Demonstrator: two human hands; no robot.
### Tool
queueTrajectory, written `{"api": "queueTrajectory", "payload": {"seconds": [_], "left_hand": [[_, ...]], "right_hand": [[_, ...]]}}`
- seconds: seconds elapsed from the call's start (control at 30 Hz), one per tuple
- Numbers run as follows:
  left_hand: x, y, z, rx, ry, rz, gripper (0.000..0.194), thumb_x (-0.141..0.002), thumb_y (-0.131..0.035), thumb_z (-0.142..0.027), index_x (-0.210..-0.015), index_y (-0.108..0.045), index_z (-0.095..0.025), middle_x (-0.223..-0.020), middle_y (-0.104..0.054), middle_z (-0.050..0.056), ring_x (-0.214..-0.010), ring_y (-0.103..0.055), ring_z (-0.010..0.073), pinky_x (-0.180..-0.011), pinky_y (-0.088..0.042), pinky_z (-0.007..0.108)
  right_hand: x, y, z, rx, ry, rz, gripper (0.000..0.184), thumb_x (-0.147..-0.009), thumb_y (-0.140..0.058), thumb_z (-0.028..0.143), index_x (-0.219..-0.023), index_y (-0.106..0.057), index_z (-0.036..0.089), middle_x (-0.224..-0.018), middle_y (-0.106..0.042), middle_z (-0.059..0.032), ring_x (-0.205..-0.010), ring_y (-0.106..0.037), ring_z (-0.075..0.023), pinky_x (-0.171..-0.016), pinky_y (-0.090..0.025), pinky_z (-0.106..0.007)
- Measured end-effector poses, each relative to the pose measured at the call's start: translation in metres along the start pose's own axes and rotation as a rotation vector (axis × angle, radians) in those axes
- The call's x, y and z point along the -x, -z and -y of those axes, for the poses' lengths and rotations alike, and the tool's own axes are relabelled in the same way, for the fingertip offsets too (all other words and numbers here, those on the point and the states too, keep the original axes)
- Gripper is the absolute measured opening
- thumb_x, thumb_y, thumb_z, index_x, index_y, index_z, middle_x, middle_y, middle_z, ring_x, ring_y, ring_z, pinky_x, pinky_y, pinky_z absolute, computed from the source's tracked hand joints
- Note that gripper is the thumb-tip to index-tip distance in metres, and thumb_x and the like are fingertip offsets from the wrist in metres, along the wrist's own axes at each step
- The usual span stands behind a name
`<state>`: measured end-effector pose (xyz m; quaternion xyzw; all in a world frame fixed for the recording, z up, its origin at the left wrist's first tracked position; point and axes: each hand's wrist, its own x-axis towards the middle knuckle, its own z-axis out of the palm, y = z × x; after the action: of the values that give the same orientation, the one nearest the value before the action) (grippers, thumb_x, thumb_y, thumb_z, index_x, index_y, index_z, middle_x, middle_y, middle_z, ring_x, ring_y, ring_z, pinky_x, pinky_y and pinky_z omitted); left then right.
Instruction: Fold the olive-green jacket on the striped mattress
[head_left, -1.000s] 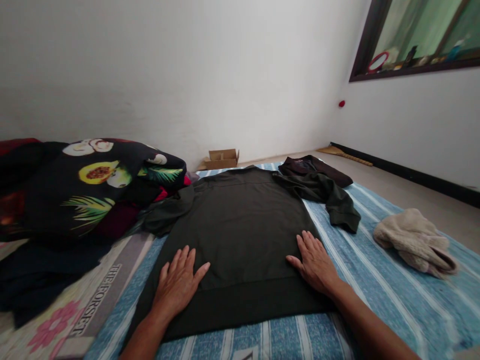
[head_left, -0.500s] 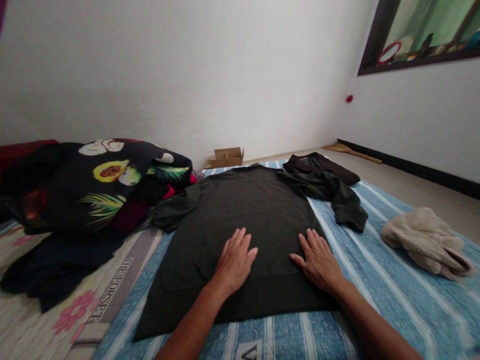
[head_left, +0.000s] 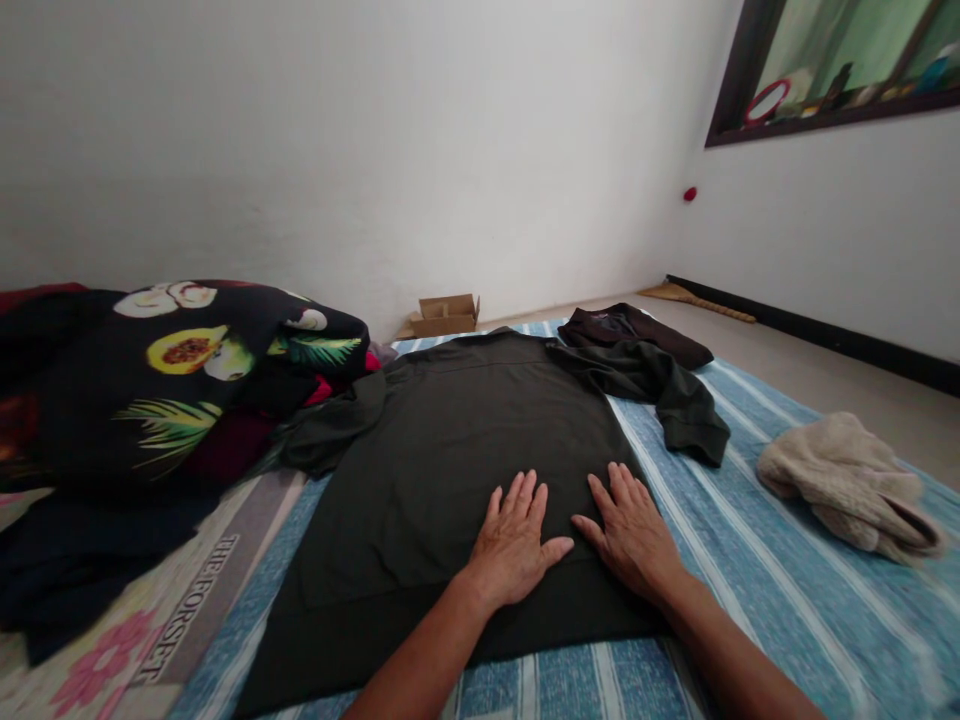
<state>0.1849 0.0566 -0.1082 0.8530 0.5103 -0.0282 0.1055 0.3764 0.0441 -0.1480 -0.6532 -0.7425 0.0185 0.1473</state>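
Note:
A dark green sweatshirt (head_left: 465, 440) lies spread flat on a blue striped mat (head_left: 750, 560), hem toward me, sleeves out to either side. My left hand (head_left: 517, 545) rests palm down on the lower right part of the sweatshirt, fingers stretched out. Right beside it, my right hand (head_left: 634, 530) also lies flat near the garment's right edge, fingers apart. The thumbs nearly touch. Neither hand holds anything.
A heap of dark fruit-print fabric (head_left: 187, 380) sits at the left. A dark garment (head_left: 637, 335) lies at the mat's far right, a beige cloth (head_left: 847, 485) at the right. A small cardboard box (head_left: 444, 314) stands by the white wall.
My left hand has slid rightward across the sweatshirt's lower part, from its left side to just beside my right hand. The right hand has stayed in place.

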Motion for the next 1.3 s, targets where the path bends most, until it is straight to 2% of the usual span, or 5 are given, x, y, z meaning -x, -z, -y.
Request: {"api": "queueTrajectory", "payload": {"seconds": [0.17,0.43,0.87,1.17,1.3], "left_hand": [[0.000,0.003,-0.003,0.001,0.004,0.005,0.075,-0.086,-0.019,-0.064,-0.143,-0.022,-0.015,-0.151,-0.010,0.011,-0.139,-0.004,0.0235,-0.111,-0.010,0.048],[-0.001,-0.005,0.001,0.002,-0.018,-0.045,0.075,-0.086,-0.018,-0.065,-0.143,-0.022,-0.016,-0.152,-0.010,0.010,-0.139,-0.004,0.0235,-0.111,-0.010,0.048],[0.000,-0.006,0.002,-0.004,-0.023,-0.052,0.075,-0.086,-0.019,-0.064,-0.144,-0.020,-0.017,-0.152,-0.010,0.009,-0.139,-0.004,0.0235,-0.111,-0.011,0.048],[-0.001,-0.006,0.001,0.003,-0.002,-0.052,0.074,-0.086,-0.021,-0.064,-0.142,-0.025,-0.016,-0.151,-0.015,0.011,-0.139,-0.008,0.0251,-0.110,-0.013,0.049],[-0.012,0.006,-0.008,-0.016,0.032,-0.145,0.068,-0.089,-0.021,-0.057,-0.140,-0.030,-0.013,-0.149,-0.023,0.013,-0.138,-0.012,0.0253,-0.110,-0.013,0.049]], "right_hand": [[0.005,0.002,0.001,0.118,0.000,-0.156,0.055,-0.090,-0.036,0.048,-0.117,-0.056,0.005,-0.127,-0.049,-0.0232,-0.121,-0.042,-0.0334,-0.103,-0.025,-0.046],[0.008,0.006,0.003,0.132,0.070,-0.266,0.027,-0.091,-0.040,0.029,-0.096,-0.061,0.014,-0.102,-0.062,-0.0146,-0.103,-0.054,-0.0269,-0.097,-0.029,-0.044],[0.005,0.014,0.008,0.142,0.052,-0.216,0.022,-0.090,-0.039,0.027,-0.082,-0.058,0.018,-0.084,-0.060,-0.0083,-0.087,-0.056,-0.0236,-0.089,-0.031,-0.041],[0.007,0.011,0.009,0.138,0.026,-0.224,0.023,-0.090,-0.039,0.026,-0.087,-0.060,0.017,-0.095,-0.063,-0.0105,-0.101,-0.054,-0.0246,-0.093,-0.029,-0.041],[0.006,0.009,0.007,0.140,0.027,-0.240,0.024,-0.090,-0.040,0.026,-0.087,-0.061,0.017,-0.099,-0.064,-0.0116,-0.102,-0.054,-0.0249,-0.094,-0.029,-0.041]]}}
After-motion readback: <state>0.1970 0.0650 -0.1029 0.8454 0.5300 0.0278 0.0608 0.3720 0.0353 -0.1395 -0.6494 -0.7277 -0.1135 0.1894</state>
